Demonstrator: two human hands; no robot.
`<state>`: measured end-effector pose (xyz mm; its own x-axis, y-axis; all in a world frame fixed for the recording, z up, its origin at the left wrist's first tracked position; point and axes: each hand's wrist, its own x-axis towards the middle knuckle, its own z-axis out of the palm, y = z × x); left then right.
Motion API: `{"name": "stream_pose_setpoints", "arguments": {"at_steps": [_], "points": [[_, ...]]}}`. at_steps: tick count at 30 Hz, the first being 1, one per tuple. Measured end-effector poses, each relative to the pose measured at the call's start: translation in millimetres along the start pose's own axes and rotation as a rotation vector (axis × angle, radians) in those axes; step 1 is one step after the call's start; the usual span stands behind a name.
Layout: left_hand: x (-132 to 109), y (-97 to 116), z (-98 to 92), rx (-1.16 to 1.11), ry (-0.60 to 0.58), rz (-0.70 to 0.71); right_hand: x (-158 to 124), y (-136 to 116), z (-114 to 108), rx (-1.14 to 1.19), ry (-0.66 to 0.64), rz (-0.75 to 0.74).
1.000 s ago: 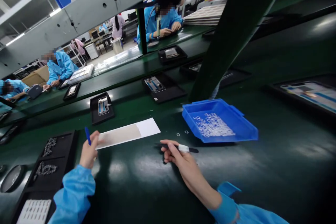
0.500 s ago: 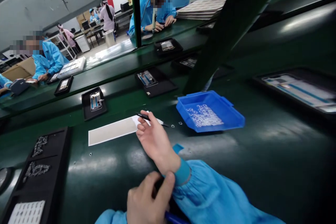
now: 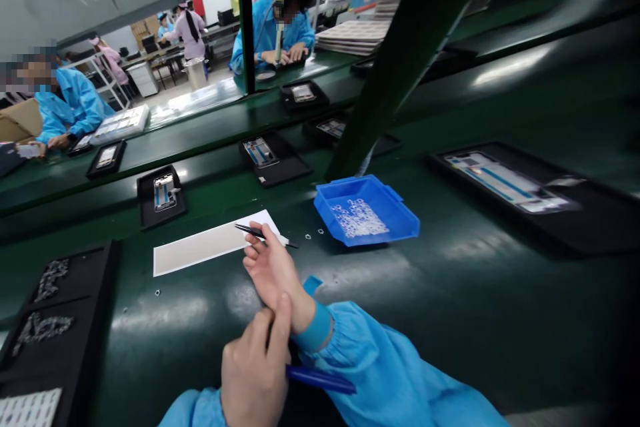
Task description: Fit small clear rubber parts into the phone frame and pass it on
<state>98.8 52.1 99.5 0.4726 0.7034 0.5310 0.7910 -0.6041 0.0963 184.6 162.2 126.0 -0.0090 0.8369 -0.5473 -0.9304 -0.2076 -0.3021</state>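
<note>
In the middle of the head view my right hand [image 3: 273, 271], palm turned up, holds black tweezers [image 3: 257, 232] between thumb and fingers. Beneath its fingers lies a white-edged beige sheet [image 3: 195, 247]. My left hand [image 3: 257, 363] is closed, with its thumb side against my right wrist. A dark blue pen-like stick [image 3: 323, 379] juts out of its grip to the right; the near end is hidden in the hand. Just right of the tweezers lie tiny white rings [image 3: 308, 237] and a blue bin [image 3: 393, 237] holding a heap of similar small rings [image 3: 361, 217].
A black compartment tray [image 3: 83, 347] with small dark parts stands at left. Black trays with phone frames [image 3: 163, 192] line the belt, and a larger phone frame [image 3: 505, 180] sits at right. A green post [image 3: 390, 73] slants across. Co-workers in blue [image 3: 73, 103] sit opposite.
The camera view has shifted, so most things appear further left. My left hand now shows higher on my right wrist, and more of the blue stick is visible. The tweezers remain in my right hand.
</note>
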Motion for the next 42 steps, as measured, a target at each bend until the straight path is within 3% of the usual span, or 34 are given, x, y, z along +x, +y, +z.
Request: {"name": "stream_pose_setpoints", "arguments": {"at_steps": [4,8,10,12,14,16,19,22,28,35,42], "points": [[-4.6,6.6,3.7,-0.141,-0.039,0.082,10.1,-3.1,-37.2,-0.249,-0.057,-0.126],[7.8,-9.7,-2.7,-0.562,-0.109,0.069,12.1,-15.4,-92.8,-0.815,-0.24,-0.318],[30.6,-30.8,-2.7,-0.67,-0.097,-0.053,9.9,-22.2,-117.1,-1.139,-0.446,-0.467],[64.1,-57.9,7.7,-0.691,-0.161,-0.262,8.2,-26.5,-132.3,-1.393,-0.634,-0.611],[102.8,-86.7,30.0,-0.592,-0.333,-0.564,8.3,-27.4,-137.5,-1.573,-0.721,-0.683],[140.0,-113.0,59.7,-0.538,-0.388,-0.652,9.9,-26.2,-136.0,-1.677,-0.734,-0.68],[184.7,-141.3,103.6,-0.455,-0.417,-0.732,13.3,-25.0,-130.7,-1.698,-0.746,-0.638],[215.4,-153.8,135.8,-0.385,-0.427,-0.8,15.8,-26.2,-128.2,-1.671,-0.755,-0.602],[245.7,-153.0,169.6,-0.317,-0.467,-0.892,18.4,-29.2,-128.6,-1.644,-0.768,-0.578],[243.7,-143.8,168.3,-0.262,-0.449,-0.966,25.8,-27.0,-132.4,-1.645,-0.764,-0.593],[239.8,-144.3,132.0,-0.371,-0.275,-1.023,29.6,-25.5,-133.4,-1.615,-0.773,-0.624]]}}
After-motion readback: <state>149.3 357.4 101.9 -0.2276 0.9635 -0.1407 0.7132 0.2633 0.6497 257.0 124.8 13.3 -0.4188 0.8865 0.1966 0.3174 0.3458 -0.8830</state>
